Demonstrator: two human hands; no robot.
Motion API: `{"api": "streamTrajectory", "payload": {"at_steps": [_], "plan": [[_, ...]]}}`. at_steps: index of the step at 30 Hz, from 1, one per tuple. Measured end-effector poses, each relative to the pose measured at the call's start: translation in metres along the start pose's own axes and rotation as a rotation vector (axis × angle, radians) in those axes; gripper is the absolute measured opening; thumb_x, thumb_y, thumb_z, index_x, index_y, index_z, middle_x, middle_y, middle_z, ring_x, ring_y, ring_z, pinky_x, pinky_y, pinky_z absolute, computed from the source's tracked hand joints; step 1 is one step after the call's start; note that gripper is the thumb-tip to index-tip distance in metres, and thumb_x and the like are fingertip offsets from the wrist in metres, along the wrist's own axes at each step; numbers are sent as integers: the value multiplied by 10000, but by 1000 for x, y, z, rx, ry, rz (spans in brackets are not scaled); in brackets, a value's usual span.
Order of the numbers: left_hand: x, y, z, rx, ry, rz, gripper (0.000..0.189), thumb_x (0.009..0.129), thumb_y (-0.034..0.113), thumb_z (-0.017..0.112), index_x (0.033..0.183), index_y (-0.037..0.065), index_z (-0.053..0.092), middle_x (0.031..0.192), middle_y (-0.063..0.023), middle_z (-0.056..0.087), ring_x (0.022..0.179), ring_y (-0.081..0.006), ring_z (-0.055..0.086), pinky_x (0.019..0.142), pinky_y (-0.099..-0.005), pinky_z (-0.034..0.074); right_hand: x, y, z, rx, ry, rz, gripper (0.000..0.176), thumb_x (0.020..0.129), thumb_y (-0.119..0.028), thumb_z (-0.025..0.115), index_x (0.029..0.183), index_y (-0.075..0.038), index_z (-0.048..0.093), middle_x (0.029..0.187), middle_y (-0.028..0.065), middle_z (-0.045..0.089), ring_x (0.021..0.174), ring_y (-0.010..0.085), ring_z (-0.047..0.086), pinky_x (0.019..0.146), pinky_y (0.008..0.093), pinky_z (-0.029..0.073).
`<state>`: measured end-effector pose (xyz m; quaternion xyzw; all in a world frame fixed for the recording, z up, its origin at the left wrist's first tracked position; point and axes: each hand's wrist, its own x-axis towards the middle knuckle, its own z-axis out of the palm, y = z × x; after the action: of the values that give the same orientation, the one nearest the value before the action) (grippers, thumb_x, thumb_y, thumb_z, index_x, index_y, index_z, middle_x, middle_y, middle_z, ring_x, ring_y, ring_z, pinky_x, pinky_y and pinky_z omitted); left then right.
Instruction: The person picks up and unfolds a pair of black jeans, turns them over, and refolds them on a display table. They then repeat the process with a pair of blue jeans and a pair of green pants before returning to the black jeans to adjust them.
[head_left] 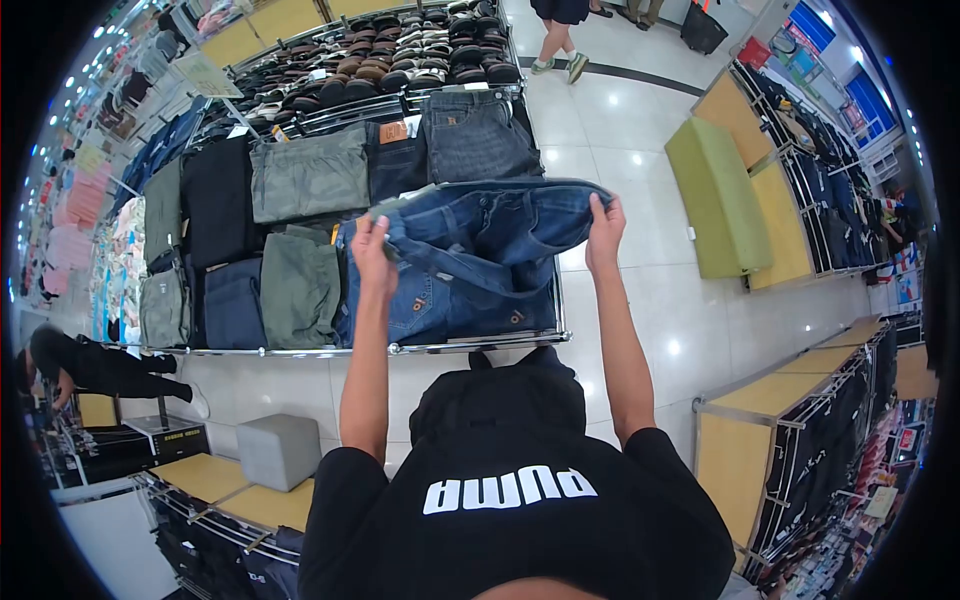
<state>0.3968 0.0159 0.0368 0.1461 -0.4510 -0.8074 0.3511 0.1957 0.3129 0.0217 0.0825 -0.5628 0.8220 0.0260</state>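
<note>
A pair of dark blue jeans (475, 225) is stretched by its waistband between my two hands, above the front right corner of a display rack. My left hand (374, 255) grips the waistband at its left end, thumb on top. At the other end, my right hand (604, 228) pinches the waistband near the rack's right edge. The waist opening gapes, and the lower part hangs in loose folds. Beneath it lie folded blue jeans (450, 310) with small orange pocket marks. Dark grey jeans (475, 130) lie just behind.
Folded green trousers (300, 290) and camouflage trousers (310, 175) fill the rack's left part, with rows of shoes (400, 55) behind. A green bench (715, 200) stands right. A grey stool (278, 452) sits lower left, near a person in black (105, 368). Another person's legs (560, 45) show at the top.
</note>
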Motion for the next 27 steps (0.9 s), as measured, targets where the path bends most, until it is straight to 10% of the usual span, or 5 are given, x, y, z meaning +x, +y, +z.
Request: {"api": "streamTrajectory", "payload": {"at_steps": [13,20,27], "plan": [[-12,20,57,63,26,172,174,991,111,576,1130,14,615,1009,-17,657,882,-75,592,790,-229,470,-52,-35,55,42,-183,140,203,1044,-191,502,1142,-20,548,1054,53,626,952,97,550,876,269,458],[-112,-19,139,440,90,261,322,929,108,655,1221,-14,595,1097,-88,644,975,-139,592,854,-280,482,-128,-41,44,-217,-746,9,794,752,-17,793,1412,-57,353,1433,127,417,1271,176,463,1040,322,410],[-143,-24,115,441,-362,229,367,897,79,631,1255,14,584,1300,-115,580,1184,-226,556,1032,-352,422,-140,-34,14,-163,-460,116,537,775,40,665,1295,9,536,1125,104,671,1031,141,627,930,275,480]]}}
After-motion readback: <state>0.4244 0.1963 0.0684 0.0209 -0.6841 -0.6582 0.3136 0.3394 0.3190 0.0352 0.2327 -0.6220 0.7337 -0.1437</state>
